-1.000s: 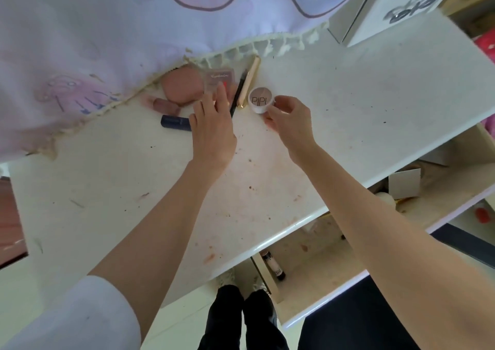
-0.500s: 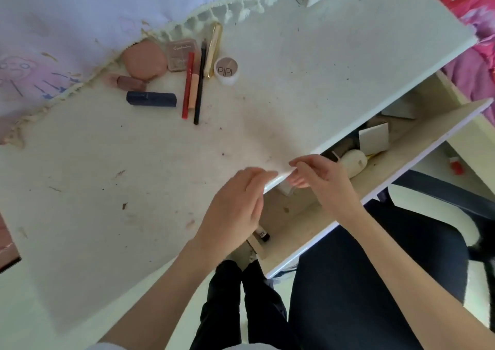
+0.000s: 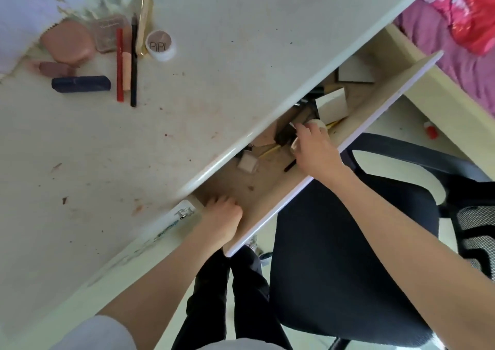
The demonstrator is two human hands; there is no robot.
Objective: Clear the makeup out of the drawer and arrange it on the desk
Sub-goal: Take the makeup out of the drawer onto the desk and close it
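The drawer (image 3: 375, 114) stands pulled out under the white desk (image 3: 241, 68). My right hand (image 3: 314, 150) reaches into its middle, fingers curled over a cream round container (image 3: 318, 122) beside a black case (image 3: 284, 135). At the drawer's left end is my left hand (image 3: 222, 217), its fingers curled under the desk edge with whatever they hold hidden. A beige cube (image 3: 247, 162), a yellow pencil (image 3: 270, 150) and a white box (image 3: 333, 104) lie in the drawer. On the desk sit a pink compact (image 3: 67, 41), a white jar (image 3: 160, 45), a red pencil (image 3: 119, 65) and a navy tube (image 3: 81, 84).
A dark office chair (image 3: 348, 242) stands right in front of the drawer. A pale fringed cloth (image 3: 26, 1) covers the desk's far left. Pink bedding (image 3: 468, 15) lies at the top right. A small red item (image 3: 431, 130) sits on the floor.
Both hands left the desk top, came to its front edge and are now inside the drawer. The view has swung down and right toward the drawer and chair.
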